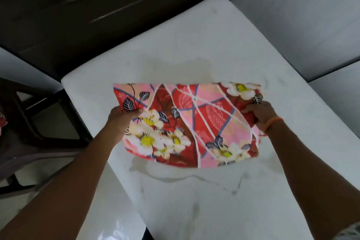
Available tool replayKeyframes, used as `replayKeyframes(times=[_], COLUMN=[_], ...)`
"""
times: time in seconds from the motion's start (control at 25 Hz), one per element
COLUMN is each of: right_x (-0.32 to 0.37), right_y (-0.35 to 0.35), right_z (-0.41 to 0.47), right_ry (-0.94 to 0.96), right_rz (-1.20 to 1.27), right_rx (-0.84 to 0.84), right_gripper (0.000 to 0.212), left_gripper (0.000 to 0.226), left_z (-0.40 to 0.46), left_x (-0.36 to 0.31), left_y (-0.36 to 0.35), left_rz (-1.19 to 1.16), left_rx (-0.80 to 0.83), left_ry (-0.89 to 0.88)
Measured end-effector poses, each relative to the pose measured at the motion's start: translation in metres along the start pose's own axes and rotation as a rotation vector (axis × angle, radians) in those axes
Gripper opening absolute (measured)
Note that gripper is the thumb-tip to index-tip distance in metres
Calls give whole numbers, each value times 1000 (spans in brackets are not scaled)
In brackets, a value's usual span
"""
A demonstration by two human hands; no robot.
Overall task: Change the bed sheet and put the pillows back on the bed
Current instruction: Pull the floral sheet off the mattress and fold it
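You have a folded floral sheet [191,122] held out flat over the bare white mattress [194,45], roughly at the middle of the view. Your left hand [121,117] grips its left edge at about 9 o'clock of the cloth — thumb on top of the fabric, fingers curled underneath. Your right hand [261,114] clutches the right edge at about 3 o'clock, fingers bunched into a gathered fold of the cloth; an orange band [272,123] sits on that wrist.

The sheet is red and pink with white lines, cream flowers with yellow centres and dark leaves. Its far edge runs straight across toward 12 o'clock, while the near edge sags in a curve toward 6 o'clock. Whether the cloth touches the mattress beneath cannot be told.

The mattress carries pale, irregular stain marks — one just beyond the sheet at 12 o'clock, more at 6 o'clock. A dark chair [29,122] stands on the floor at 9 o'clock, beside the mattress corner. Dark furniture [97,6] fills the 11 o'clock area, and a grey wall [302,15] runs along 2 o'clock.
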State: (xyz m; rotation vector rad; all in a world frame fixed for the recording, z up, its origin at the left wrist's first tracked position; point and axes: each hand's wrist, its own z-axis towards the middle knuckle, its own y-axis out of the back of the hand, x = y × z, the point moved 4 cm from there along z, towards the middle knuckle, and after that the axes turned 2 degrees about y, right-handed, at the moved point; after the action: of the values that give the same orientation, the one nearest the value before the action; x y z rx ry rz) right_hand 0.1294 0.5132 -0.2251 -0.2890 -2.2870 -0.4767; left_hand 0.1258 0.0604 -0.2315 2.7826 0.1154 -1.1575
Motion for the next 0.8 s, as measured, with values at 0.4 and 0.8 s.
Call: replayKeyframes(times=[0.4,0.8], right_x=[-27,-86], right_y=[78,28], right_z=[-48,-66], right_ry=[157,283], right_rz=[184,-574], right_rx=[77,-358], right_gripper=[46,44], left_gripper=[45,81], left_z=[-58,-51], left_x=[-15,90], left_y=[22,20], left_rz=[247,347], left_rx=[38,-79], left_ry=[-330,157])
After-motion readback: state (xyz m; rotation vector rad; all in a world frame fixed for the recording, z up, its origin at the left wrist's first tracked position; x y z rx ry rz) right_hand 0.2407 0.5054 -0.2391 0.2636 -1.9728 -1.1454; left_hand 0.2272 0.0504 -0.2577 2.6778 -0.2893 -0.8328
